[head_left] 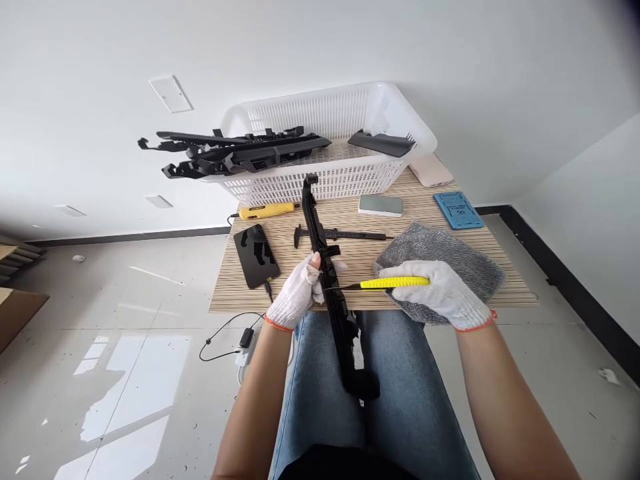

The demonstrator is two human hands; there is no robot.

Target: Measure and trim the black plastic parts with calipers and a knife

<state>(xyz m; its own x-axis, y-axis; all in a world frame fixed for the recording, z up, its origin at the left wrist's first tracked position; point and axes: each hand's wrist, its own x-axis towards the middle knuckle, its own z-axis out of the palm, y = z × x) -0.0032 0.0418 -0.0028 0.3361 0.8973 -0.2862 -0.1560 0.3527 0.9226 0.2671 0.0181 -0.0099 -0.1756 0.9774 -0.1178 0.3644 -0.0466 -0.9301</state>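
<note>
In a white knit glove, my left hand (301, 287) is closed around the middle of a long black plastic part (334, 300). The part slants from above the table edge down over my thighs. My right hand (435, 293), gloved too, grips a yellow-handled knife (395, 283). Its thin dark blade points left and reaches the part just below my left fingers; whether it cuts in, I cannot tell. Under and behind my right hand lies a grey cloth (460, 263). Behind the part, partly covered by it, is a black caliper (355, 235).
A white plastic basket (320, 181) holds several black parts (250, 150), some jutting over its left side. On the striped tabletop (225, 293) are a yellow corded tool (267, 211), a black phone (256, 257) on a cable, a sharpening stone (381, 205) and a blue packet (458, 210).
</note>
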